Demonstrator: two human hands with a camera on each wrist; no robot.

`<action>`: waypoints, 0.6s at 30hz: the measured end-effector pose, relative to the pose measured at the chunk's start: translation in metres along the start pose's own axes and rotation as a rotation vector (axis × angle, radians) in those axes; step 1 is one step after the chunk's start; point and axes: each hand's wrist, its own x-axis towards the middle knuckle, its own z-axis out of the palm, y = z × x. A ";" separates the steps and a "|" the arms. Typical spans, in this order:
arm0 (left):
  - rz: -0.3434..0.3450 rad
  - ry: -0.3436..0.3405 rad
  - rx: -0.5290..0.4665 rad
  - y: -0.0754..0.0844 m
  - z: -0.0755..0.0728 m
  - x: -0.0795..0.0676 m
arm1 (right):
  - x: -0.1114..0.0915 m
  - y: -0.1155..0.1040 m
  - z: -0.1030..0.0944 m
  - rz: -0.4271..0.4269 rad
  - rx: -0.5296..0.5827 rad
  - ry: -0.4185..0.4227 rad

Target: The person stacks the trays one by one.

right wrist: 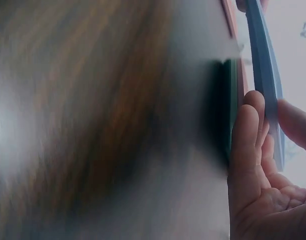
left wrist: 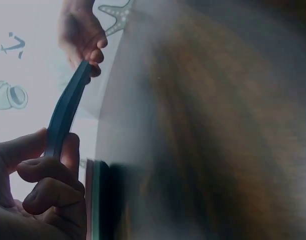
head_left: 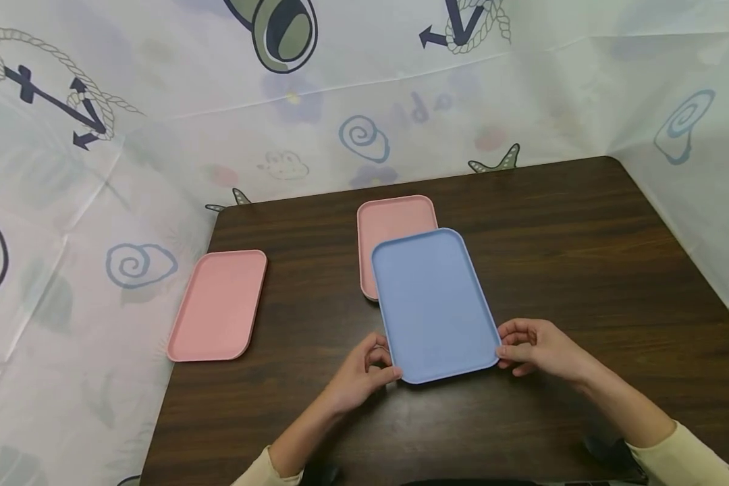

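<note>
Both hands hold a blue tray (head_left: 436, 307) by its near corners, raised off the table. The left hand (head_left: 364, 378) pinches the near left corner, thumb on top and fingers beneath. On the near right corner, the right hand (head_left: 537, 347) has its thumb above and its fingers under the rim. The wrist views show the blue tray edge-on, between thumb and fingers of the left hand (left wrist: 43, 185) and of the right hand (right wrist: 268, 185). Partly covered behind it lies a pink tray (head_left: 395, 219); a green edge (right wrist: 234, 100) shows beneath that one in the right wrist view.
Another pink tray (head_left: 219, 307) lies at the left edge of the dark wooden table (head_left: 571, 270). A patterned white cloth (head_left: 316, 148) hangs behind the table and along its sides. Dark objects, partly cut off, sit at the near edge.
</note>
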 end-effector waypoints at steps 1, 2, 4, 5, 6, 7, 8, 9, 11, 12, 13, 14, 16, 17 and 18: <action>-0.010 0.007 0.002 -0.002 -0.002 -0.006 | 0.000 0.000 0.005 -0.001 0.003 -0.013; -0.027 0.013 0.004 -0.003 -0.004 -0.012 | 0.001 0.000 0.009 0.002 0.009 -0.024; -0.045 0.024 0.006 -0.006 -0.007 -0.023 | 0.001 0.000 0.017 -0.006 0.019 -0.046; -0.054 0.029 0.007 -0.008 -0.009 -0.027 | 0.002 0.001 0.021 -0.009 0.025 -0.054; -0.061 0.036 0.011 -0.009 -0.010 -0.031 | 0.003 0.002 0.024 -0.007 0.033 -0.058; -0.069 0.045 0.013 -0.010 -0.011 -0.034 | 0.004 0.003 0.027 -0.009 0.039 -0.061; -0.076 0.055 0.015 -0.011 -0.012 -0.036 | 0.004 0.003 0.030 -0.010 0.043 -0.061; -0.083 0.064 0.018 -0.013 -0.013 -0.038 | 0.006 0.005 0.033 -0.008 0.048 -0.059; -0.098 0.085 0.026 -0.016 -0.014 -0.040 | 0.009 0.008 0.038 0.001 0.055 -0.049; -0.106 0.095 0.030 -0.018 -0.014 -0.040 | 0.010 0.009 0.040 0.008 0.060 -0.044; -0.112 0.107 0.034 -0.019 -0.015 -0.040 | 0.011 0.010 0.041 0.011 0.063 -0.040; -0.116 0.117 0.037 -0.020 -0.015 -0.040 | 0.013 0.012 0.043 0.018 0.066 -0.034; -0.115 0.134 0.045 -0.023 -0.016 -0.039 | 0.015 0.014 0.046 0.030 0.074 -0.022; -0.112 0.140 0.049 -0.024 -0.016 -0.039 | 0.017 0.016 0.047 0.035 0.077 -0.014; -0.110 0.143 0.053 -0.024 -0.017 -0.038 | 0.018 0.016 0.047 0.038 0.079 -0.008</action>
